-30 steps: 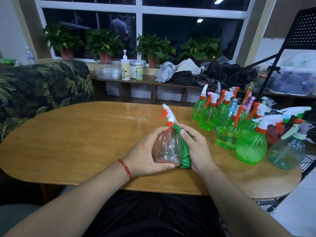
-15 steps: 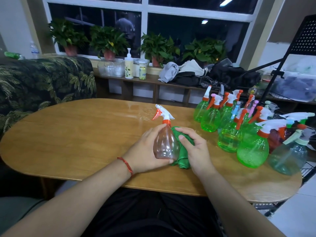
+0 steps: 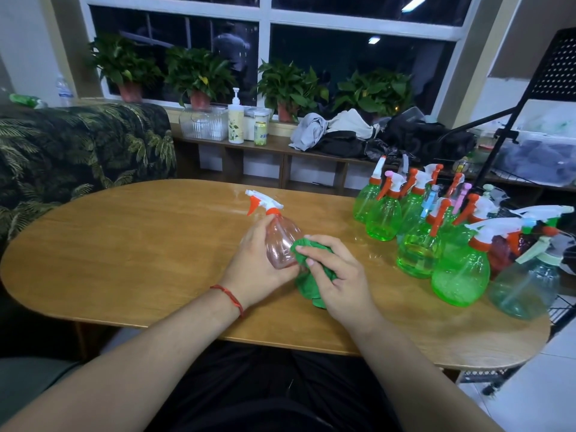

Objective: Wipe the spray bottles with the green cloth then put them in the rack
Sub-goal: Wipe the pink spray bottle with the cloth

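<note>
My left hand [image 3: 255,269] curls round the clear pinkish plastic spray bottle [image 3: 280,241], tipped further toward ten o'clock than a second ago, above the wooden table's [image 3: 140,251] middle. My right hand [image 3: 336,275] pinches the bunched green cloth [image 3: 311,291], which has slid from neck to belly. Nearly wiped, I judge; green plastic bottles [image 3: 417,244] wait at two o'clock.

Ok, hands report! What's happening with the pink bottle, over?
Left hand grips pink bottle. Right hand holds green cloth against it. Other bottles stand apart, table's right end.
</note>
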Demonstrator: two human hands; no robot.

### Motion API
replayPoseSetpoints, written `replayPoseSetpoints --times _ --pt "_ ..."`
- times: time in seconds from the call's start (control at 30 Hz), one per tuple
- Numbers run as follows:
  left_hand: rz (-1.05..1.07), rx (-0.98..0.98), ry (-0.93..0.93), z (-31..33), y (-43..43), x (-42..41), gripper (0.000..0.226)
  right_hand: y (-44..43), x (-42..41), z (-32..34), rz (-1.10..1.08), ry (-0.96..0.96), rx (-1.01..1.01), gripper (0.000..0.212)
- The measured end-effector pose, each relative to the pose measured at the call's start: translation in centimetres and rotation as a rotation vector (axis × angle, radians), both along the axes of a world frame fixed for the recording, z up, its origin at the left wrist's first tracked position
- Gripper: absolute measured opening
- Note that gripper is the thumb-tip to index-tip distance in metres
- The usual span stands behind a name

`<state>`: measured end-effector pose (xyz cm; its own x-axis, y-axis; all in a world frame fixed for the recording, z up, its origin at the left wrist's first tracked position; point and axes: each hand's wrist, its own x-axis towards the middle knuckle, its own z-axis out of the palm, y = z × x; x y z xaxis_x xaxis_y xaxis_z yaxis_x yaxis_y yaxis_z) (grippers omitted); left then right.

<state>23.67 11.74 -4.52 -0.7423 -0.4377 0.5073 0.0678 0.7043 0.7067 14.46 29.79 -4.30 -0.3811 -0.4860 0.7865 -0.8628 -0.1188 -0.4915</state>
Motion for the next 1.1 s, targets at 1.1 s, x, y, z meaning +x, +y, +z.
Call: replayPoseSetpoints --times 1.1 --pt "-0.091 0.08 0.142 0.3 0.3 0.2 0.103 0.2 0.3 0.2 -0.014 -0.016 -0.063 0.036"
